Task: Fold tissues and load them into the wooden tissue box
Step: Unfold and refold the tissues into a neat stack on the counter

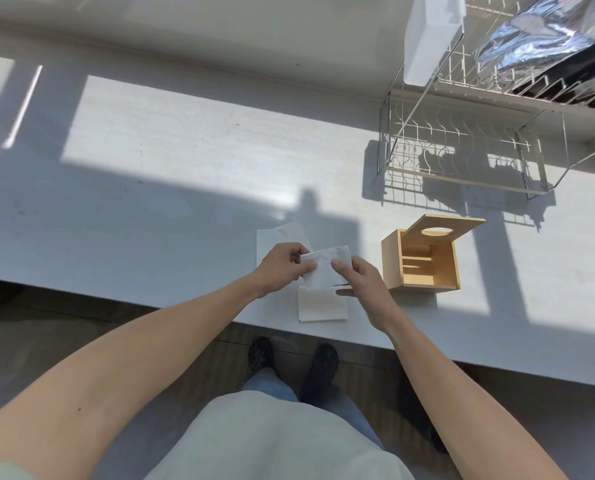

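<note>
A white tissue [323, 270] is held just above the table between both hands. My left hand [280, 268] pinches its left edge with curled fingers. At the tissue's right side my right hand [360, 277] pinches it with the thumb on top. A folded tissue [322, 306] lies flat on the table below them, near the front edge. More flat tissues [272, 239] lie behind my left hand. The wooden tissue box [422, 263] lies on its side to the right, its inside showing, with its lid [443, 230], which has an oval hole, leaning against it.
A white wire dish rack [462, 143] stands at the back right of the white table [150, 188], holding a white container [431, 36] and a shiny foil bag [538, 36]. My legs and dark shoes [292, 362] show below the table's front edge.
</note>
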